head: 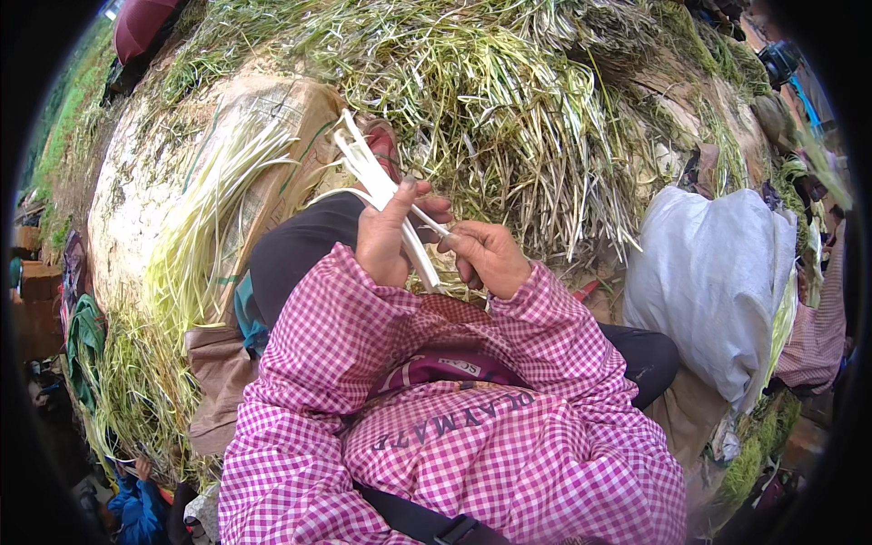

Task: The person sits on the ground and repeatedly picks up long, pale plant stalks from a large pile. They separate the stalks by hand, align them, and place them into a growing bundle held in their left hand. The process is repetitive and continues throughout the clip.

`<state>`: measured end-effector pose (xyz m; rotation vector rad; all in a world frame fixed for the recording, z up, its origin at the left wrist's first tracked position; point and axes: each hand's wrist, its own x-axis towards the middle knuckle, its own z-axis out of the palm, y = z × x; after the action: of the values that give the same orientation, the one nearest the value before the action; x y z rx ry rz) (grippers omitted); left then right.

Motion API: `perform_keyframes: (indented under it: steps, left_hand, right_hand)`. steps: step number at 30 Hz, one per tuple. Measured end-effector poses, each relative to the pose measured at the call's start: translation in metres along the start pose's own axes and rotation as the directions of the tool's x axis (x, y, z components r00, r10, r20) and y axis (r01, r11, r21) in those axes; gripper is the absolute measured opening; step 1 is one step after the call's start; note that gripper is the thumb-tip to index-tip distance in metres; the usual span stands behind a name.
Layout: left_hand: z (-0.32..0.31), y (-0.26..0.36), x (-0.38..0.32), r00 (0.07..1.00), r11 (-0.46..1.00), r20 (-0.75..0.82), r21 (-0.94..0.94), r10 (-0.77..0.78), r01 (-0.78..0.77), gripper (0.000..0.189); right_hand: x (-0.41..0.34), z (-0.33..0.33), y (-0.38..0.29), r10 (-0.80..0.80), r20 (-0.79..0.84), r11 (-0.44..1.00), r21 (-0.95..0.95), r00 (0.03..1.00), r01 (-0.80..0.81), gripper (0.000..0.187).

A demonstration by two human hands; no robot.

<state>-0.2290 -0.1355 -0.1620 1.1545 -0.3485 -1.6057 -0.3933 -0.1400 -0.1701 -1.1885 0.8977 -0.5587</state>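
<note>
My left hand is wrapped around a small bundle of long white vegetable stalks, held slantwise above my lap. Their far ends point up and to the left; the thicker cut end shows below the hand. Between thumb and forefinger, my right hand pinches the end of one thin stalk that runs out from the left hand. Some fingers of the left hand are hidden behind the bundle. To the left, a heap of pale yellow-white stalks lies on a flattened woven sack.
A thick pile of green and straw-coloured leafy stalks covers the ground ahead. On my right bulges a white woven sack. A maroon umbrella is far left. Other people are near: a blue sleeve and a checked garment.
</note>
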Motion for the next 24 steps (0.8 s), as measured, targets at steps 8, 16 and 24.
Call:
perform_keyframes:
  steps: [8,16,24]
  left_hand:
    - [0.005,-0.023,0.0,0.978,0.987,0.204,-0.141,-0.051,0.081,0.045]
    - [-0.003,-0.039,-0.018,0.935,0.965,0.343,-0.204,-0.087,0.164,0.044]
    - [-0.002,-0.049,-0.022,0.958,0.964,0.273,-0.22,-0.086,0.149,0.041]
  right_hand:
    - [-0.02,-0.005,0.001,-0.006,0.033,1.0,0.02,0.999,0.005,0.026]
    - [-0.032,-0.002,0.001,0.066,0.049,0.997,0.028,0.997,-0.067,0.029]
    - [-0.038,0.018,0.008,0.048,-0.17,0.972,0.234,0.984,-0.007,0.012]
